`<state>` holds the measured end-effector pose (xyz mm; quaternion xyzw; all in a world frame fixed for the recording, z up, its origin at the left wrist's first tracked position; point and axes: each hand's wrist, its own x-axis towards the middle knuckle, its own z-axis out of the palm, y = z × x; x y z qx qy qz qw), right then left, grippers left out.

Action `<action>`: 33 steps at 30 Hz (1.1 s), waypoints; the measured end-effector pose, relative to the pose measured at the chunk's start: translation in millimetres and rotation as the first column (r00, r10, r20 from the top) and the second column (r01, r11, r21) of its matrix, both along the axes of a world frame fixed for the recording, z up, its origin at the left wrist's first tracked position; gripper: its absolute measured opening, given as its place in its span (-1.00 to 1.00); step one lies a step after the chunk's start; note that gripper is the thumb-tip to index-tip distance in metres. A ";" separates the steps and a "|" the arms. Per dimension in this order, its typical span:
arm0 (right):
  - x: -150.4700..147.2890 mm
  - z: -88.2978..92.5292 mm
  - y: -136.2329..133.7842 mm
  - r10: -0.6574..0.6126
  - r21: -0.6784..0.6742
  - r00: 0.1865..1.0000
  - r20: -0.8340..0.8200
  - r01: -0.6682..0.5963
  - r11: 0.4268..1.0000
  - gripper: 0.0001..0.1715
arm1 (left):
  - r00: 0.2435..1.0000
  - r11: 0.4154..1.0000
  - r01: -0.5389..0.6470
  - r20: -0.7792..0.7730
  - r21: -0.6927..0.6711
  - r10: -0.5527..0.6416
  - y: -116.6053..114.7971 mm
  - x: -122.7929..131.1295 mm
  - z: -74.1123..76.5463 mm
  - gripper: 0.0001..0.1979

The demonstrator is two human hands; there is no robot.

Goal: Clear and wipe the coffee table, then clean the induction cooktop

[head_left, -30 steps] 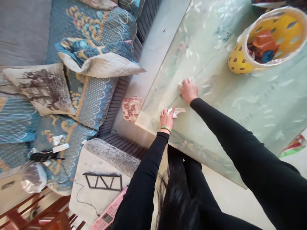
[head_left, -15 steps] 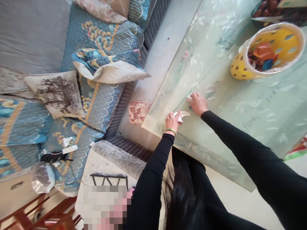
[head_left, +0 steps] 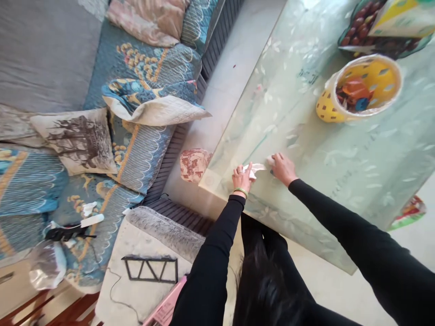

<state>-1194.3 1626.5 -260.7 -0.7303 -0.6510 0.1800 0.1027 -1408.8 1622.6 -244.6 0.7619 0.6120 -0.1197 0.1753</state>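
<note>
Fingers: those of our left hand (head_left: pixel 241 179) close on a crumpled white paper (head_left: pixel 254 170), which sticks out past the hand; those of our right hand (head_left: pixel 283 169) curl over a pale paper wad (head_left: pixel 271 160), pressing it against the table (head_left: pixel 380 190).

Hands: both rest on the table, just beside each other, near its corner closest to us.

Paper: the white paper and the pale paper wad lie almost touching, on the table's leaf-printed, pale green surface and a little in from its edge.

Sleeves: black sleeves (head_left: pixel 217 244) cover both our arms; a green bangle (head_left: pixel 240 192) circles our left wrist, and a ring (head_left: pixel 235 170) shows on our left hand.

Far side of the table: a yellow perforated basket (head_left: pixel 340 108) stands on it, lined with clear plastic and holding colourful wrappers (head_left: pixel 355 93). Beyond that sits a bowl of dark red dates (head_left: pixel 360 31), with a yellow-and-green packet (head_left: pixel 401 18) on top.

Off the table's edge: a mottled red-and-cream object (head_left: pixel 194 165) lies on the floor, near the corner. Further off stands a sofa with a blue quilted cover (head_left: pixel 146 68) and a tree-print cushion (head_left: pixel 76 142).
</note>
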 end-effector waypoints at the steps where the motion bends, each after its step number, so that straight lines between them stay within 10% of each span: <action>1: 0.9 0.1 -0.3 0.017 -0.002 1.000 0.005 -0.017 1.000 -0.71 | 1.000 1.000 -0.002 -0.001 -0.004 0.002 0.1 0.3 -0.1 -0.12; 8: -16.3 7.9 94.6 -0.050 0.099 0.998 -0.034 0.053 0.994 -0.65 | 0.999 1.000 -0.003 0.040 0.013 0.003 0.4 -1.6 -0.7 -0.12; 15: 31.3 -10.9 -68.8 0.015 0.000 0.998 -0.056 -0.015 1.000 -0.70 | 0.971 0.997 0.067 0.227 0.029 -0.072 8.5 30.4 8.3 -0.45; 17: 47.1 -16.3 -69.8 0.017 -0.005 1.000 -0.026 -0.017 1.000 -0.73 | 0.943 0.995 0.094 0.317 0.038 -0.101 15.6 48.7 7.8 -0.51; 25: 78.9 -11.0 154.3 -0.387 0.250 0.921 -0.054 0.388 0.887 -0.71 | 0.859 0.967 0.242 0.447 0.074 -0.249 25.1 70.6 -0.9 -0.25; 33: 67.7 -10.9 -44.2 -0.010 0.037 0.999 -0.039 0.012 0.999 -0.68 | 0.868 0.983 -0.012 0.490 0.182 -0.080 29.0 39.7 63.6 -0.56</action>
